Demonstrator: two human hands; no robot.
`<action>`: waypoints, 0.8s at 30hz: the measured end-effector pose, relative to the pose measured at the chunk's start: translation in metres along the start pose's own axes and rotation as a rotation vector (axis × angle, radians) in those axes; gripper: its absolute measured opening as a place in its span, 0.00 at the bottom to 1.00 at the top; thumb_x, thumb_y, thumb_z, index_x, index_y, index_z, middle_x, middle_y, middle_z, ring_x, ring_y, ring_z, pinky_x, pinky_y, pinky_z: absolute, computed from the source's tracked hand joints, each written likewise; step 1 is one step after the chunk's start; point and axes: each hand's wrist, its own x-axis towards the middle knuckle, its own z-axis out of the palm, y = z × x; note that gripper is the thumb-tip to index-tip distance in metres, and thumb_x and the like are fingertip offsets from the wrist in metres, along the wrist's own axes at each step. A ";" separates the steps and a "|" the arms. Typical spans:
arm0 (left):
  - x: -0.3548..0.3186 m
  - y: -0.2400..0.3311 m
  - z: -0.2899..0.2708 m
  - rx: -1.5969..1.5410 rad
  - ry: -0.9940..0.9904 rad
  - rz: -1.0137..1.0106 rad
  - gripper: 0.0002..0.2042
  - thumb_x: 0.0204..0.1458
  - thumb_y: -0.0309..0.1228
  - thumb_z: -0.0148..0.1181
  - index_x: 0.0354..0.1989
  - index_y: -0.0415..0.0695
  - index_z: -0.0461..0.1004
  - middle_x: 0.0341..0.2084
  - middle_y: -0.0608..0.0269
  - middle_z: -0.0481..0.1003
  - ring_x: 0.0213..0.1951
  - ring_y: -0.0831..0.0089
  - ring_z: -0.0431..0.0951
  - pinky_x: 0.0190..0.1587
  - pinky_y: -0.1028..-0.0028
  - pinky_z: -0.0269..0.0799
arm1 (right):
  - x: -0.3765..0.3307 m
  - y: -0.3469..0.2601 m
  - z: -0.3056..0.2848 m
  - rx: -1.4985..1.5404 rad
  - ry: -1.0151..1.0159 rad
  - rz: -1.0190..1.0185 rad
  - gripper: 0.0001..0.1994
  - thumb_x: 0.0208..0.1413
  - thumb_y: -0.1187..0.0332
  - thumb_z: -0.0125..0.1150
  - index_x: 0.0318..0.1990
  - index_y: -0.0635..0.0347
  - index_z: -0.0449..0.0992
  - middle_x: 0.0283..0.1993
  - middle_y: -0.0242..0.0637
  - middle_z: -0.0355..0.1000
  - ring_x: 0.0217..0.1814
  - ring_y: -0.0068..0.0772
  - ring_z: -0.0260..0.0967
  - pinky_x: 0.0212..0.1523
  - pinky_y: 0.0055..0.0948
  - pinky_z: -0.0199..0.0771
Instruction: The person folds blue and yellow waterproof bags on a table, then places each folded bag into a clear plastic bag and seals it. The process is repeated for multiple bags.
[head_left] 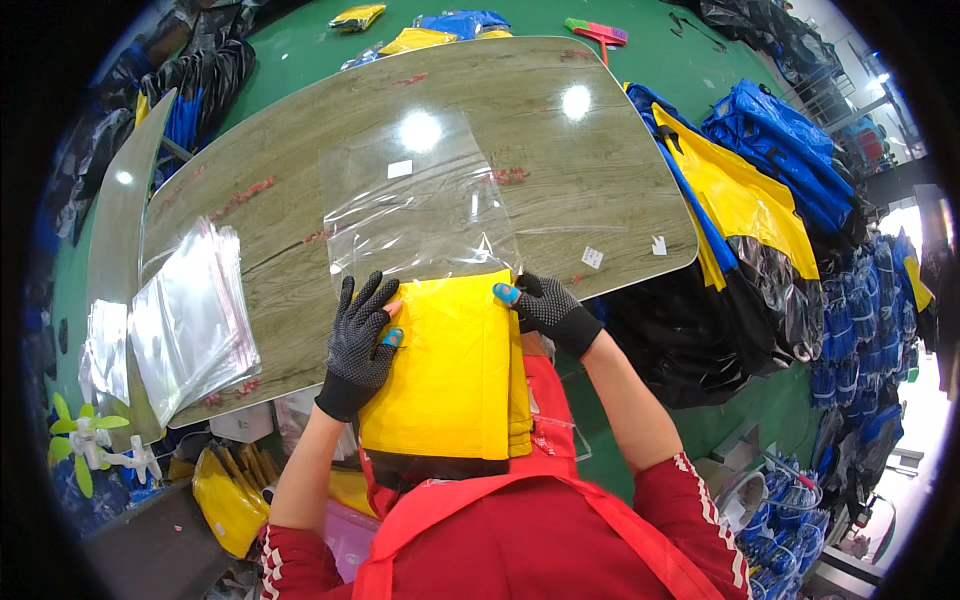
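A flat, folded bundle of yellow coated fabric (430, 370) with a dark lower end is held in front of my chest at the table's near edge. My left hand (360, 345), in a black dotted glove with bare fingertips showing, grips its left side, thumb on top. At the upper right corner, my right hand (552, 312), gloved alike, pinches the fabric, its thumb on top and fingers beneath. A clear plastic bag (410, 215) with a white label lies flat on the table, its near end meeting the bundle's far edge. Whether that end overlaps the fabric cannot be made out.
The wood-patterned table (560, 120) carries a stack of clear bags (195, 315) at the left. Yellow, blue and black fabric pieces (740, 190) hang or lie at the right. A small green-bladed fan (85, 435) stands lower left. A broom (600, 35) lies beyond the table.
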 end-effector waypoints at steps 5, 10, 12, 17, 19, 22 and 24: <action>-0.005 -0.027 0.020 -0.269 0.322 -0.315 0.15 0.53 0.24 0.60 0.50 0.40 0.70 0.49 0.54 0.73 0.54 0.60 0.73 0.62 0.62 0.62 | -0.015 0.014 0.025 -0.382 0.293 -0.271 0.18 0.60 0.55 0.59 0.30 0.64 0.73 0.21 0.41 0.69 0.22 0.38 0.66 0.25 0.34 0.65; -0.009 -0.045 0.019 -0.887 0.457 -0.711 0.20 0.53 0.24 0.62 0.54 0.34 0.67 0.48 0.57 0.72 0.50 0.71 0.72 0.53 0.73 0.68 | -0.053 0.036 0.038 -0.462 0.397 -0.466 0.18 0.61 0.60 0.57 0.25 0.65 0.67 0.20 0.51 0.65 0.24 0.58 0.63 0.25 0.41 0.62; -0.009 -0.045 0.012 -0.946 0.321 -0.854 0.20 0.53 0.26 0.62 0.53 0.34 0.68 0.48 0.58 0.73 0.49 0.71 0.73 0.52 0.74 0.68 | -0.062 0.038 0.022 -0.599 0.308 -0.453 0.16 0.60 0.59 0.58 0.29 0.65 0.71 0.24 0.50 0.71 0.27 0.52 0.71 0.28 0.39 0.69; -0.013 -0.026 0.005 -1.045 0.062 -0.862 0.20 0.55 0.31 0.63 0.53 0.36 0.69 0.44 0.60 0.76 0.45 0.73 0.75 0.50 0.75 0.69 | -0.039 0.020 -0.012 -0.104 0.339 -0.217 0.15 0.59 0.58 0.59 0.38 0.64 0.77 0.33 0.46 0.78 0.34 0.41 0.78 0.36 0.35 0.75; -0.025 -0.010 0.009 -1.012 0.084 -0.772 0.20 0.54 0.31 0.63 0.53 0.37 0.70 0.43 0.60 0.77 0.42 0.74 0.76 0.48 0.74 0.70 | -0.036 0.012 0.002 -0.081 0.176 -0.217 0.16 0.58 0.58 0.62 0.43 0.64 0.76 0.36 0.46 0.78 0.39 0.37 0.77 0.41 0.33 0.74; -0.064 0.022 0.019 -0.743 -0.007 -0.903 0.26 0.54 0.30 0.63 0.60 0.39 0.63 0.49 0.61 0.74 0.48 0.72 0.74 0.54 0.72 0.69 | -0.075 0.013 0.043 0.140 -0.128 -0.120 0.35 0.50 0.62 0.71 0.63 0.63 0.61 0.58 0.40 0.70 0.58 0.30 0.67 0.58 0.32 0.67; -0.096 0.043 0.027 -0.766 -0.073 -0.786 0.33 0.53 0.34 0.64 0.66 0.39 0.56 0.55 0.58 0.69 0.54 0.70 0.70 0.58 0.69 0.65 | -0.112 0.021 0.055 0.301 -0.258 -0.180 0.39 0.50 0.61 0.71 0.67 0.63 0.57 0.62 0.40 0.66 0.63 0.31 0.63 0.62 0.34 0.63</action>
